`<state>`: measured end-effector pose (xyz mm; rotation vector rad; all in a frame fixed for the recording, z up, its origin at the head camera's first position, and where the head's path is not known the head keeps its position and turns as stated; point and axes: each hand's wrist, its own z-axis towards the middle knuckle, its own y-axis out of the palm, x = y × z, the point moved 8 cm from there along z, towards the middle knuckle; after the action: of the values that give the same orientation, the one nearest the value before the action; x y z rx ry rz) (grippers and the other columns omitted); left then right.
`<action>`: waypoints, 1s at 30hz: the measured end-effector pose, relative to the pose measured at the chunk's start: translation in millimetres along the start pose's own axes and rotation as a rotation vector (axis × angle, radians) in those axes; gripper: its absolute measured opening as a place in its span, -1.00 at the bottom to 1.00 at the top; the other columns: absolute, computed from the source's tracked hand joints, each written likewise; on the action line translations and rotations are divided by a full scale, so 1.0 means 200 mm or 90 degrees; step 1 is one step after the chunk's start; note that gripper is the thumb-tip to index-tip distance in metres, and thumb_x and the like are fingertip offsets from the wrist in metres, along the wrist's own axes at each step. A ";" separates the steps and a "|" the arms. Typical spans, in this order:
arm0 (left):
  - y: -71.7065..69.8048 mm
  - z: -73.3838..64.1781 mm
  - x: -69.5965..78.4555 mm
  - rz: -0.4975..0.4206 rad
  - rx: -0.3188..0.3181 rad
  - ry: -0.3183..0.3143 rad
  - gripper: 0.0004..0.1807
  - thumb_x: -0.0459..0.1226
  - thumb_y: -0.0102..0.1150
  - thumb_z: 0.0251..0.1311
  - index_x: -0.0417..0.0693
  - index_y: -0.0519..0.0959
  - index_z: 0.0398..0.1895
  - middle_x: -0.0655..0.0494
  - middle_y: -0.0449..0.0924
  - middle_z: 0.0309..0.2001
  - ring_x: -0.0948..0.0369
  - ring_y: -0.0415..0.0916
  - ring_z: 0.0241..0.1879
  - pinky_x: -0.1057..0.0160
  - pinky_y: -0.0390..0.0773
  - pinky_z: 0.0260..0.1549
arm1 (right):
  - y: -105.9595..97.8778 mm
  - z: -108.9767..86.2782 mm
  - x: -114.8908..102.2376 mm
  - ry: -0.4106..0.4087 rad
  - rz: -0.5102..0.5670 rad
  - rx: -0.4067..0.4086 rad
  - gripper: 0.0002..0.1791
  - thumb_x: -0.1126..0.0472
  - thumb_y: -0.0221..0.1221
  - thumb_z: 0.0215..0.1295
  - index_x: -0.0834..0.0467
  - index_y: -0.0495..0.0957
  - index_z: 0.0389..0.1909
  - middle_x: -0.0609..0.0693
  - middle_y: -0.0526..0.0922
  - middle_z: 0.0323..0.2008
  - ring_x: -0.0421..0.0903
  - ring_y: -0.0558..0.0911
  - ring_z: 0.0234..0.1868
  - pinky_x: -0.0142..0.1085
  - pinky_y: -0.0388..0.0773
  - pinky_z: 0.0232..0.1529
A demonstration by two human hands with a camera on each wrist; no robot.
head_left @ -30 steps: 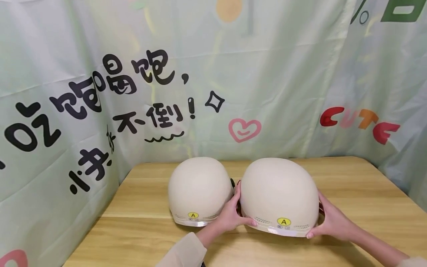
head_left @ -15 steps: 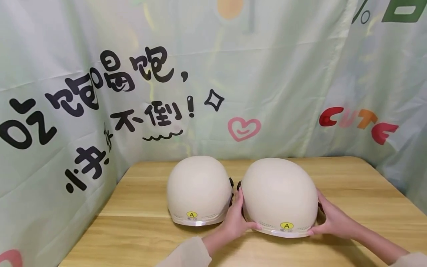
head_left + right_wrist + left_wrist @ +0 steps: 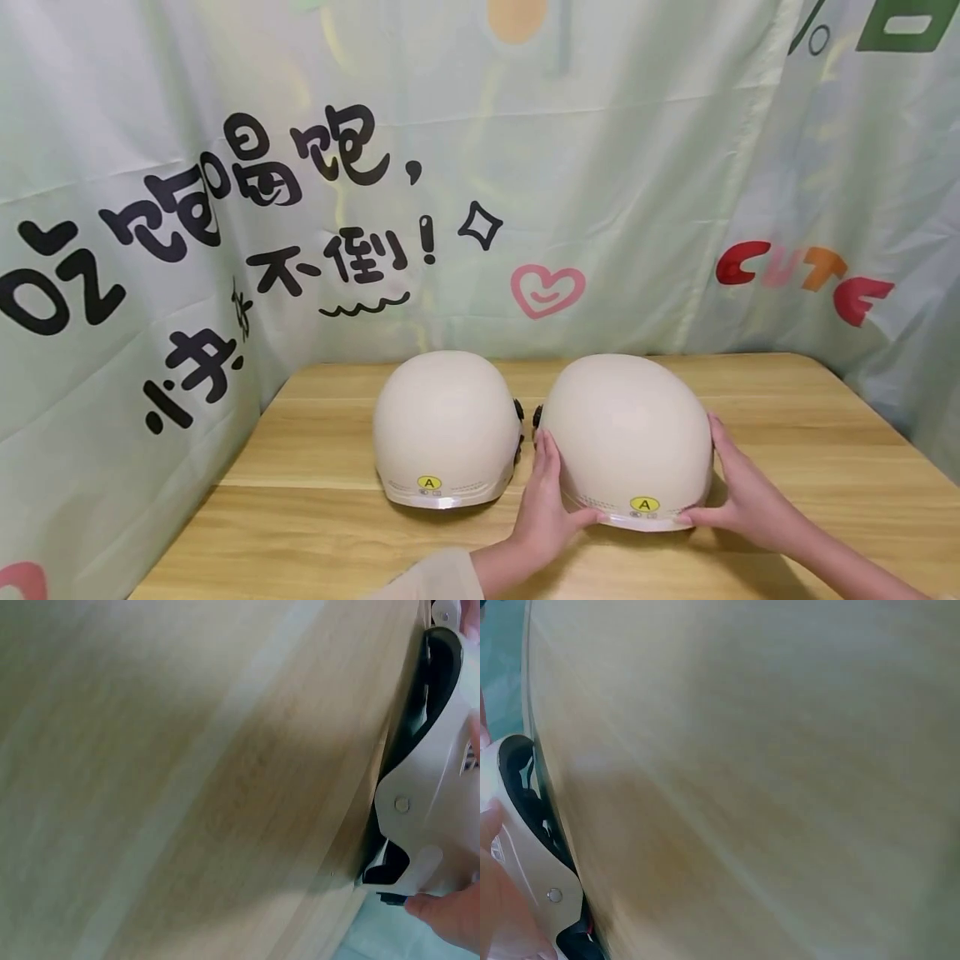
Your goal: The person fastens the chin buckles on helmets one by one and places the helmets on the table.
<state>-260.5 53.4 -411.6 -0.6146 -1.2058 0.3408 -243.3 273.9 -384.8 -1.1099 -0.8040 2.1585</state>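
Note:
Two cream helmets stand dome up on the table. The larger-looking right helmet [image 3: 628,433] has a round yellow "A" sticker at its front, and both hands are on it. My left hand [image 3: 543,517] lies along its left side, fingers extended up the shell, thumb at the front rim. On the other side my right hand [image 3: 750,504] touches it with extended fingers, its thumb near the right front of the rim. Beside my left hand, untouched, is the left helmet [image 3: 447,425] with a matching sticker. In the right wrist view the helmet's shell [image 3: 427,795] shows a rivet and dark lining.
The wood-grain table [image 3: 315,533] carries both helmets, with a narrow gap between them where black fittings [image 3: 518,410] show. A pale printed curtain [image 3: 630,208] hangs along the back and both sides.
Both hands have shifted on the right helmet: the left hand's fingers moved from the gap onto the shell, its thumb slid right. The helmet first turned slightly and then stayed nearly in place.

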 end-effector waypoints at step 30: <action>0.07 0.08 0.01 0.001 0.044 -0.024 0.28 -0.14 0.48 -0.33 -0.27 -0.14 0.44 -0.25 -0.22 0.45 -0.14 -0.05 0.40 0.08 0.26 0.25 | -0.03 0.07 0.09 0.022 0.055 -0.016 0.45 0.21 0.53 -0.39 0.23 -0.32 0.44 0.52 0.11 0.25 -0.75 -0.06 0.14 -0.90 -0.08 0.02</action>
<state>-274.4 69.5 -415.3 -0.5522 -1.2249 0.3955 -262.7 287.1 -383.2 -1.2124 -0.7831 2.1985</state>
